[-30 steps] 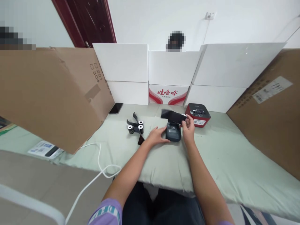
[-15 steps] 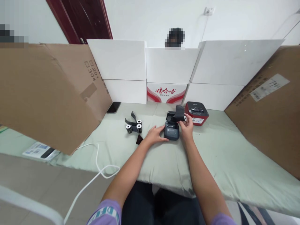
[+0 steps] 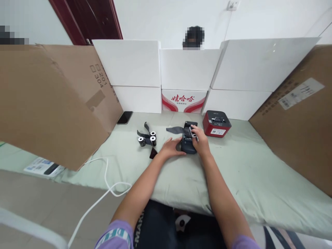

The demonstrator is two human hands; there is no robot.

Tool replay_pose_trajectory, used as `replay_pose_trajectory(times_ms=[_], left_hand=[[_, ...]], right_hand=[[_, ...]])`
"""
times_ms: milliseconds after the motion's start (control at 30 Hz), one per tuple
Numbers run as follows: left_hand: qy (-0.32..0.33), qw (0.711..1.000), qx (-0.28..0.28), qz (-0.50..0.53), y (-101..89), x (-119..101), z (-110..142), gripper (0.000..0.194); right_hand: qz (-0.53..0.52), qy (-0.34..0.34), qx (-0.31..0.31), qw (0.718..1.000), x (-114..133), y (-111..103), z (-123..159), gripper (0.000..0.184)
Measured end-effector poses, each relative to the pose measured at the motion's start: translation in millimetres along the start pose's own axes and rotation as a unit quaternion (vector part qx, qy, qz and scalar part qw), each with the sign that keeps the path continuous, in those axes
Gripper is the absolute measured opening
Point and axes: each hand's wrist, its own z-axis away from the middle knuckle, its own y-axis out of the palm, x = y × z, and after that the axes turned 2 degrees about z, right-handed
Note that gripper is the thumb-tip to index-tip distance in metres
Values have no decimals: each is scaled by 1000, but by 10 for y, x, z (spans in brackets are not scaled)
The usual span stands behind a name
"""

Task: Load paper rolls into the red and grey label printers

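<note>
A small dark portable label printer (image 3: 188, 148) stands on the cloth with its lid (image 3: 190, 123) raised. My left hand (image 3: 171, 148) grips the printer's left side, thumb near its front edge and fingers at the back corner. In my right hand (image 3: 201, 139) is a dark paper roll (image 3: 194, 135), held over the printer's opening. Its loose dark strip (image 3: 175, 130) sticks out to the left. My fingers partly hide the roll, so I cannot tell whether it touches the inside. Several similar black rolls with white cores (image 3: 153, 138) stand to the left, their strips loose.
Behind the printer to the right is a red and black box (image 3: 217, 123). A phone (image 3: 125, 117) lies at the back left. White boxes (image 3: 190, 69) and brown cardboard panels (image 3: 52, 103) wall the table. A white cable (image 3: 107, 173) hangs off the front edge. A person's head shows behind.
My right hand has moved left and slightly down with the roll, from beside the lid to over the printer's opening. The loose strip has swung out leftward. My left hand stays on the printer.
</note>
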Motion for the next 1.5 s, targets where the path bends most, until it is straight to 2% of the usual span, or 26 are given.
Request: replay_pose_trajectory(times_ms=[133,300,533,700,833,967,1133,1433,1500], left_hand=[[7,999,-31,-15,14,26,15,97],[0,999,-47,-14,35,49,11,100],[-25,998,-58,11,49,8,12,82],[26,999,-22,9,52,56,-12,96],[23,1000,-10,-1,48,66,-20,97],[16,1000,-6,-13,46,56,-26,96],[23,1000,-11,-12,52,49,-27,93],[20,1000,-4,-7,33,31,-22,91],[20,1000,-6,-3,30,28,-18,91]], right_hand=[[-29,8,-30,999,-36,-2,18,32],[-62,26,-79,995,-106,49,16,34],[-155,70,-145,975,-143,122,-6,31],[-161,143,-97,972,-166,85,-16,29],[-195,186,-55,961,-258,124,-6,30],[-216,191,-37,957,-363,205,-3,31],[-212,188,-19,959,-433,253,-18,23],[-256,191,-29,947,-478,324,-35,26],[-240,186,-37,952,-460,320,-41,26]])
